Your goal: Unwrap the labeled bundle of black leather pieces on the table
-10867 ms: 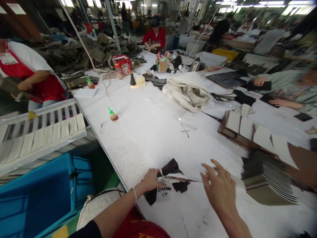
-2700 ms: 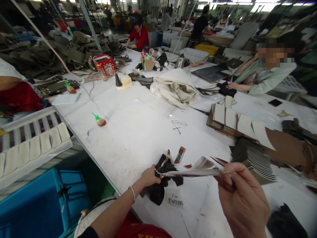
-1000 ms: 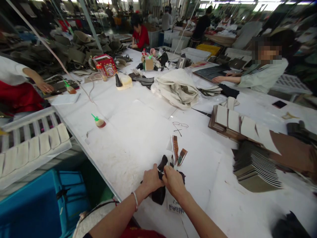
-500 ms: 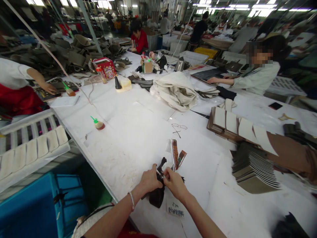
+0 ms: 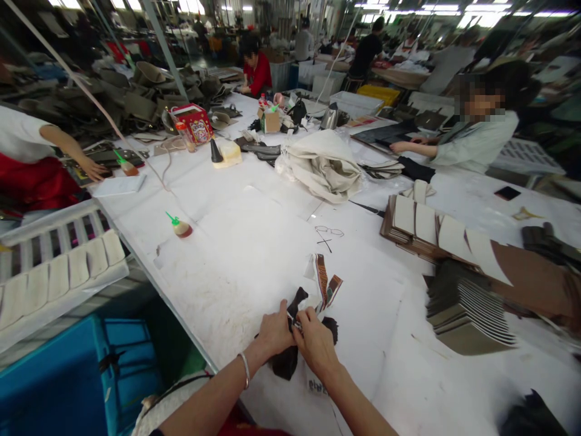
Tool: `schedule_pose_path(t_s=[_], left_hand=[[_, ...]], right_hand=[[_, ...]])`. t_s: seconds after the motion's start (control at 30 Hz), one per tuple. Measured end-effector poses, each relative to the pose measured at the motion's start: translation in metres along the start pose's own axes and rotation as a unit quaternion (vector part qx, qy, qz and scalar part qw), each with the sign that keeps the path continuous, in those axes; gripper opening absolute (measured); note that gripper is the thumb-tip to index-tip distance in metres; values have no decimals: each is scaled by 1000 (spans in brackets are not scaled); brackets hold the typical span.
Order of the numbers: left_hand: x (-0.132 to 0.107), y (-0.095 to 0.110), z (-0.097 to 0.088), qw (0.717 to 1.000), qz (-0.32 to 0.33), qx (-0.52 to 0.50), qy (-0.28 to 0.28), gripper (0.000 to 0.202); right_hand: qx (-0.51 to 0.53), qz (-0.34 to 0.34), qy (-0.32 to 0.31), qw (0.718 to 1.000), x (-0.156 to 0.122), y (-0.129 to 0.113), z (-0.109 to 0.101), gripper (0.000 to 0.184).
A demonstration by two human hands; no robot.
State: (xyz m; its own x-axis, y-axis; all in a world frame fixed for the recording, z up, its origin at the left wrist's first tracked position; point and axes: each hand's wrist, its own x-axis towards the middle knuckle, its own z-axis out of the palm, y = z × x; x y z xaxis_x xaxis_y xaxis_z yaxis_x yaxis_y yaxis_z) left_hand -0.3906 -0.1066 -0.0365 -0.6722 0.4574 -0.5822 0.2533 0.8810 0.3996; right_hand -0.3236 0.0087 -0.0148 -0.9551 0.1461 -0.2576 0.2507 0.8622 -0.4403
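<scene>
My left hand and my right hand meet at the near edge of the white table. Both are closed in a pinch on a dark leather piece with a pale edge, which lies under them. Just beyond my fingers two peeled strips, brown and white, curl up from the table. A small handwritten label lies beside my right wrist.
Fanned stacks of cut pieces sit to the right. A glue bottle with a green cap stands to the left, a bundle of cream cloth farther back. Other people work at the left and right sides. A blue crate sits below left.
My right hand held a long strip stretched out to the right, then came back to my left hand at the dark piece. In the last second both hands stay pinched together.
</scene>
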Motion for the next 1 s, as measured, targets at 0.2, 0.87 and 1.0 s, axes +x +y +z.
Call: schedule_pose_path(t_s=[0.2,0.87,1.0], left_hand=[[0,1,3,1000,-3,9,2,82],[15,-20,2,998,16,-68,-3,85],[16,-33,-1,988,75,-133,-17,87]], right_hand=[[0,27,-3,1000,13,-3,0,6],[380,188,-34,905,20,37,34,29],[386,167,-51,906,32,40,32,24]])
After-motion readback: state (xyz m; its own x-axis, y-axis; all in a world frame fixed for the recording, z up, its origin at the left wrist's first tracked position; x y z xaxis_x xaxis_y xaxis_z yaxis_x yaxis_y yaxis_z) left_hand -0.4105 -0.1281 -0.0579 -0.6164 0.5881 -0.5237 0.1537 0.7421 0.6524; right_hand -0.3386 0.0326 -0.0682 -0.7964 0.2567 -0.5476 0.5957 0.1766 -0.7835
